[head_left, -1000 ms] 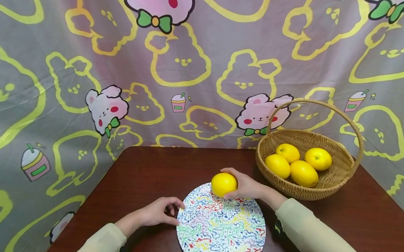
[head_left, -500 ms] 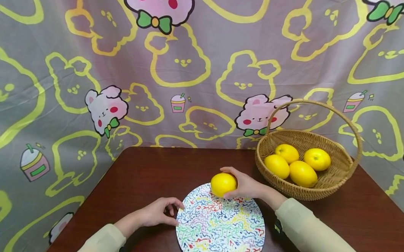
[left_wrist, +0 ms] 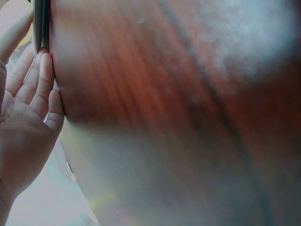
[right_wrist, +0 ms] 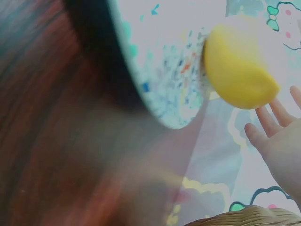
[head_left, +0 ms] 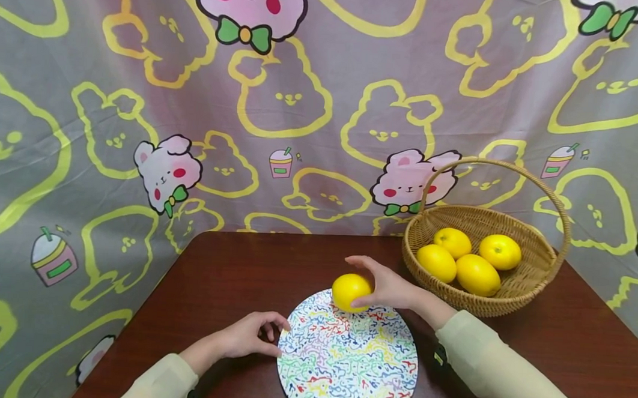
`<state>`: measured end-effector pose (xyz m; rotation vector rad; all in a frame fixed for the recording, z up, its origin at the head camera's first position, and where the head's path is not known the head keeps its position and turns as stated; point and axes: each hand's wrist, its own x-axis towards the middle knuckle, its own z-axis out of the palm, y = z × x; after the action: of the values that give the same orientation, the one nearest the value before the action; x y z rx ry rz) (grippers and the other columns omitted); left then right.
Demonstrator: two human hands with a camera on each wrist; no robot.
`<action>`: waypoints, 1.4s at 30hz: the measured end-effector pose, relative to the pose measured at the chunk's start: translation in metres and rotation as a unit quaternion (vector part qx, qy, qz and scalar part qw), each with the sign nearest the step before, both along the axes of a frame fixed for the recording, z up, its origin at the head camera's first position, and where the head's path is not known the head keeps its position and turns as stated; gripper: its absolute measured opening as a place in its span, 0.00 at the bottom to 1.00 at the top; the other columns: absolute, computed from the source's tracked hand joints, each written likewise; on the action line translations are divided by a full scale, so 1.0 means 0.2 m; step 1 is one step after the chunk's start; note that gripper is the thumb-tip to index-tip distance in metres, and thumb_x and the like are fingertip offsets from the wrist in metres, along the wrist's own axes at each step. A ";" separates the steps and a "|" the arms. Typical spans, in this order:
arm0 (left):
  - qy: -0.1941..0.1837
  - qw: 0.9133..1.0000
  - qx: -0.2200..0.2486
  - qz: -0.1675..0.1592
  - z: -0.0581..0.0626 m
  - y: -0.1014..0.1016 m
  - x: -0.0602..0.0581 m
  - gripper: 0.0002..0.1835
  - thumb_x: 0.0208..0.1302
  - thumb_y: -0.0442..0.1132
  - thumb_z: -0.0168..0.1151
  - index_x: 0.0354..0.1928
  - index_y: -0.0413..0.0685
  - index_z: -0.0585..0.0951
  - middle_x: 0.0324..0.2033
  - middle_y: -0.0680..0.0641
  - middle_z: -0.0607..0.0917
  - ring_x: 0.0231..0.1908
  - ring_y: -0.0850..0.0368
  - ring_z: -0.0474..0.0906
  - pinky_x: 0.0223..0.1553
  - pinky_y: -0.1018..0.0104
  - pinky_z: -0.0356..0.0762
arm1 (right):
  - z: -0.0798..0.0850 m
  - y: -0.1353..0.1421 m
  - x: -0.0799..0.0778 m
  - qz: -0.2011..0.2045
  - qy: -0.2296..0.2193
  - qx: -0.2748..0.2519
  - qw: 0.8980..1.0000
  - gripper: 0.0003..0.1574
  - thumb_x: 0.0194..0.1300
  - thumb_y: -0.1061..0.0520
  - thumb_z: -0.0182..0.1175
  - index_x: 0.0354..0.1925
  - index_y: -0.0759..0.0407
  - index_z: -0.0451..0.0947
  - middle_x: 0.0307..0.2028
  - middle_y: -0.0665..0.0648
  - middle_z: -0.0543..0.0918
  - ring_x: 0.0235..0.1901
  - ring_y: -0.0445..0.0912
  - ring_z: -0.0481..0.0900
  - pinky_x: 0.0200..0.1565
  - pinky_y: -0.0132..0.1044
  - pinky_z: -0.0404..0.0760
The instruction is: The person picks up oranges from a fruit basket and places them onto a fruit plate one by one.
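A lemon [head_left: 351, 292] sits on the far edge of a round white board [head_left: 348, 357] covered in coloured squiggles. Beside the lemon, my right hand [head_left: 392, 287] has its fingers spread, with the thumb in front and the other fingers lifted behind. In the right wrist view, the fingers of that hand [right_wrist: 282, 136] are loosely extended next to the lemon [right_wrist: 240, 63]. My left hand [head_left: 247, 335] rests at the board's left rim, thumb and fingertips touching or very near it. The left wrist view shows this hand [left_wrist: 28, 113] with relaxed fingers by the rim [left_wrist: 41, 23].
A wicker basket [head_left: 486, 305] with a tall arched handle stands at the back right and holds several lemons [head_left: 477, 274]. The dark wooden table [head_left: 239, 267] carries everything. Behind it hangs a grey cloth [head_left: 323, 115] printed with cartoon bears.
My right hand has loosened from the lemon, its fingers lifting up and away. The lemon has stayed in place on the board. My left hand has hardly moved.
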<state>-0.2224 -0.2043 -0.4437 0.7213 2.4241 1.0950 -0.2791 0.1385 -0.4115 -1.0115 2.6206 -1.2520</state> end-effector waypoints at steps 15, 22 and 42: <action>0.005 1.000 -0.008 0.001 0.00 0.00 0.00 0.20 0.54 0.40 0.75 0.49 0.51 0.80 0.37 0.55 0.78 0.35 0.57 0.73 0.37 0.67 0.70 | 0.20 -0.01 0.07 0.028 0.030 -0.005 0.999 0.54 0.48 0.53 0.77 0.69 0.54 0.60 0.65 0.57 0.67 0.64 0.57 0.64 0.62 0.60 0.59; 0.006 1.000 -0.004 0.000 0.00 0.00 -0.01 0.21 0.54 0.40 0.75 0.49 0.51 0.80 0.37 0.54 0.78 0.35 0.57 0.73 0.37 0.67 0.70 | 0.31 0.03 0.09 0.015 0.030 -0.003 0.999 0.54 0.49 0.50 0.77 0.69 0.53 0.60 0.66 0.56 0.67 0.65 0.54 0.64 0.62 0.58 0.61; -0.005 1.000 0.014 0.001 0.00 0.00 0.00 0.21 0.53 0.37 0.75 0.49 0.49 0.79 0.37 0.52 0.78 0.35 0.54 0.72 0.36 0.66 0.69 | 0.48 0.17 0.13 -0.003 0.031 0.006 1.000 0.52 0.53 0.49 0.74 0.70 0.53 0.59 0.65 0.54 0.68 0.63 0.53 0.65 0.61 0.57 0.63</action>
<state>-0.2220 -0.2046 -0.4434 0.7197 2.4057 1.1323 -0.2529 0.1732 -0.3154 -1.0575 2.6748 -1.2256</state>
